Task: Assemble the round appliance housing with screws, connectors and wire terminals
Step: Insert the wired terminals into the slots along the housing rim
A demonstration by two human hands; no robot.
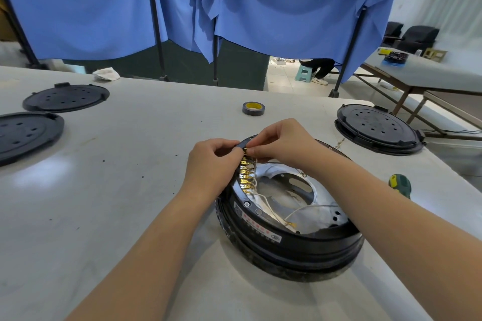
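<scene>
Two black lids (65, 98) far left, near the table (130, 190) edge; open surface between them and the hands. Left hand (214, 161) and right hand (281, 141), fingers curled, pinch a strip of gold terminals (245, 174) at the housing (287, 229) rim, centre-near. One tape roll (253, 108) beyond. One assembled unit (378, 128) far right; one screwdriver (400, 185) at right edge

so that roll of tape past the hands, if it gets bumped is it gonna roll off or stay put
The roll of tape lies flat on its side on the table, so a nudge would probably slide it, not roll it. It looks small and hollow-cored, so likely light and easy to knock along. Stood on edge, it probably would roll.
</scene>
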